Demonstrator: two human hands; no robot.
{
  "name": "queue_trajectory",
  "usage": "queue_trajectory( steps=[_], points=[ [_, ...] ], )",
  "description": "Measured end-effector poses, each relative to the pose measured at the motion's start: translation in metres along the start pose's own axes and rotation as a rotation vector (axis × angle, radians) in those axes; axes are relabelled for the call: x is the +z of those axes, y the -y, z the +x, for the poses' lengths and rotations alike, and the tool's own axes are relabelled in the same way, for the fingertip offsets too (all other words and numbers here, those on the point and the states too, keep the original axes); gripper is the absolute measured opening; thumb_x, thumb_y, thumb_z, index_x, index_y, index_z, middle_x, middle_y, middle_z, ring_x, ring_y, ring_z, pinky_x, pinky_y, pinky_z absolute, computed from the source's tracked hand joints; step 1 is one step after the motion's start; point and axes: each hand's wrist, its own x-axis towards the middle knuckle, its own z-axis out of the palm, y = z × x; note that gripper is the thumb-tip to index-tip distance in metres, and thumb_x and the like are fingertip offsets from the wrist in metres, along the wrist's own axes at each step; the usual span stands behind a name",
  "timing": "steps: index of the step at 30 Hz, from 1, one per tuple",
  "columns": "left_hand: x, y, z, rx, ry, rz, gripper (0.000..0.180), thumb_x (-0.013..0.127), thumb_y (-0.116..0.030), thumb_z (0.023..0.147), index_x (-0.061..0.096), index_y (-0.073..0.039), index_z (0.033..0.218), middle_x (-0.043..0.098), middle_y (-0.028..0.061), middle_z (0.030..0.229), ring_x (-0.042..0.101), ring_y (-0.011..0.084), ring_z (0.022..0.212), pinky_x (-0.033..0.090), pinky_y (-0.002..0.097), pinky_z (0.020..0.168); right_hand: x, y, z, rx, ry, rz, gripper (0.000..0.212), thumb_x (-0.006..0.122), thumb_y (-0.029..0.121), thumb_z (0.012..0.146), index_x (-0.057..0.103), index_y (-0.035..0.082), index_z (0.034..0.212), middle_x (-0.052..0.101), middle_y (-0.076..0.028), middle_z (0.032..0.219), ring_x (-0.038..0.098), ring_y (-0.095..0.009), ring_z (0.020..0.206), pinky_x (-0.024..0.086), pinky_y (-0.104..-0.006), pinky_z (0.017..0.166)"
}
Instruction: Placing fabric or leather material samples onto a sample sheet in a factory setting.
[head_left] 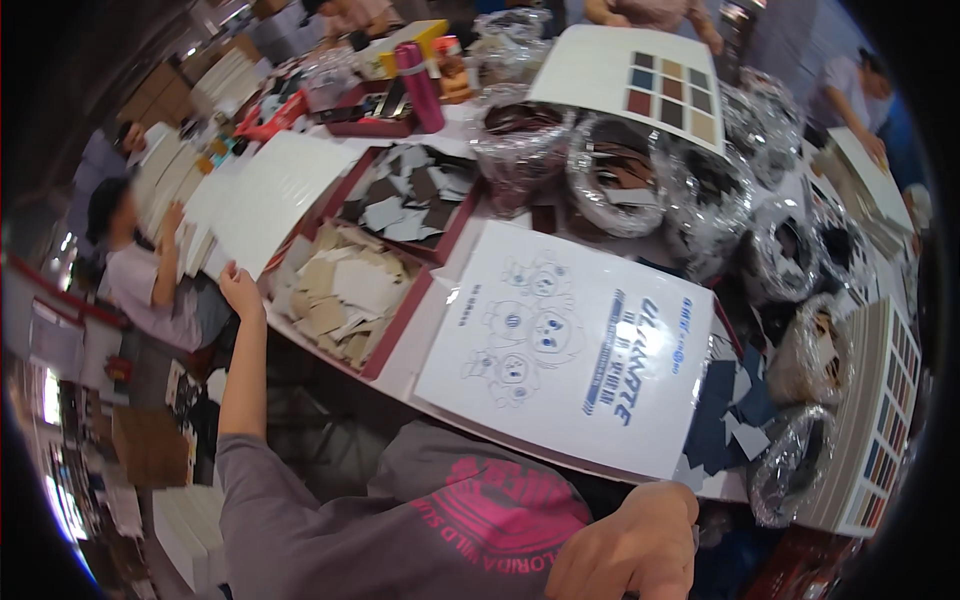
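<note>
My left hand (243, 293) reaches out to the left with its fingers closed at the near edge of a large white board (285, 190). The board slants across the table's left end. Close to the camera at the lower edge, my right hand (630, 545) shows its back, bent downward; its fingertips are hidden. It is nearest to a white board printed with blue lettering and cartoon line drawings (560, 340), which lies flat in front of me. Left of that print, a red box holds beige swatch pieces (350, 290), and another behind it holds grey and dark pieces (410, 195).
Several plastic-wrapped bins (615, 175) of swatches line the far and right sides. A colour-sample board (635, 85) lies over some of them; sample boards (880, 430) are stacked at right. A pink bottle (418, 85) stands behind the boxes. A co-worker (150, 260) sits at left; others work farther off.
</note>
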Motion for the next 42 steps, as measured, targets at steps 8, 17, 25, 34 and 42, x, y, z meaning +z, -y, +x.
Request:
queue_trajectory(
  steps=[8,17,25,34,42],
  points=[
    [-0.012,0.076,0.012,-1.131,0.303,-0.695,0.044,0.042,-0.043,0.094,0.048,-0.011,0.124,0.055,0.0080,0.122,0.053,0.0224,0.107,0.039,0.0393,0.084,0.000,-0.035,0.033,0.135,0.083,0.076,0.018,0.059,-0.001,0.084,0.062,-0.003,0.102,0.063,-0.013,0.074,0.058,-0.025,0.054,0.040,-0.0325,0.044],
    [0.011,0.074,0.022,-0.929,0.415,-1.169,0.016,0.051,-0.013,0.089,0.052,-0.010,0.105,0.057,0.0054,0.099,0.055,0.0238,0.083,0.045,0.0360,0.067,-0.021,-0.062,-0.021,0.554,-0.096,-0.326,0.012,0.066,0.008,0.081,0.064,-0.003,0.085,0.063,-0.014,0.076,0.058,-0.027,0.063,0.044,-0.0355,0.059],
    [-0.053,-0.089,-0.036,-0.715,1.033,-1.584,0.056,0.057,0.000,0.067,0.048,-0.003,0.122,0.057,0.0113,0.118,0.058,0.0281,0.103,0.050,0.0448,0.083,0.021,-0.073,-0.011,0.689,0.025,-0.652,0.020,0.058,0.011,0.088,0.054,0.001,0.106,0.060,-0.013,0.097,0.056,-0.027,0.086,0.044,-0.0357,0.076],
    [-0.108,-0.239,-0.226,-0.443,1.518,-1.071,0.056,0.071,0.000,0.068,0.050,0.000,0.120,0.059,0.0090,0.112,0.056,0.0202,0.104,0.044,0.0355,0.092,0.026,-0.041,-0.045,0.921,0.137,-0.301,0.018,0.056,0.011,0.090,0.051,0.001,0.105,0.062,-0.013,0.085,0.059,-0.022,0.076,0.046,-0.0312,0.068],
    [-0.130,-0.310,-0.364,-0.154,1.966,-1.120,0.031,0.067,-0.019,0.084,0.060,-0.004,0.111,0.063,0.0034,0.098,0.056,0.0067,0.086,0.045,0.0217,0.059,0.024,0.006,-0.123,0.193,-1.557,-1.744,0.045,0.048,0.027,0.094,0.038,0.004,0.131,0.048,-0.010,0.121,0.052,-0.016,0.096,0.046,-0.0287,0.072]
  ],
)
